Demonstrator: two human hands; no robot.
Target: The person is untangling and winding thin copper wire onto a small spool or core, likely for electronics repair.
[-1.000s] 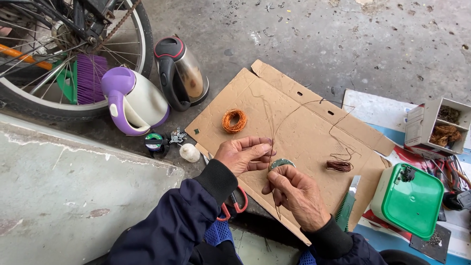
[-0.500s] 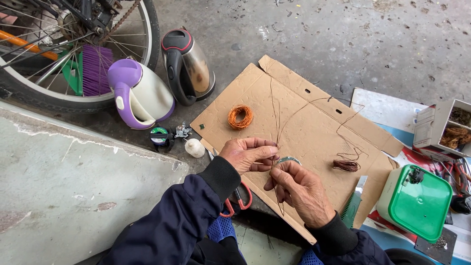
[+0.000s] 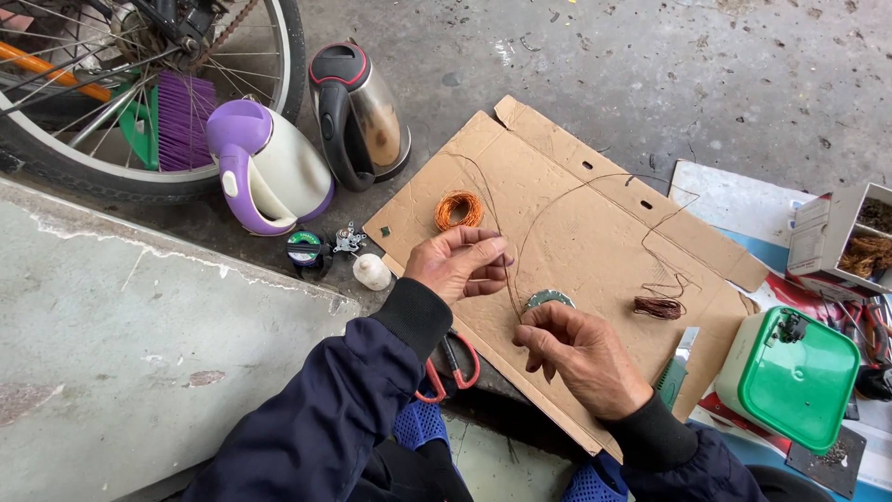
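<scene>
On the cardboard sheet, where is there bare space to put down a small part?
The cardboard sheet is bare between the orange wire coil and the dark wire bundle, crossed only by thin wire. It is crowded near the left hand and right hand.

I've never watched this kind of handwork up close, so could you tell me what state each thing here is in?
left hand: pinching the thin wire
right hand: holding the small round part
thin wire: loose, strung across the cardboard
orange coil: wound, lying free
dark coil: bundled
purple kettle: lid shut
steel kettle: lid shut
green-lidded box: closed
</scene>
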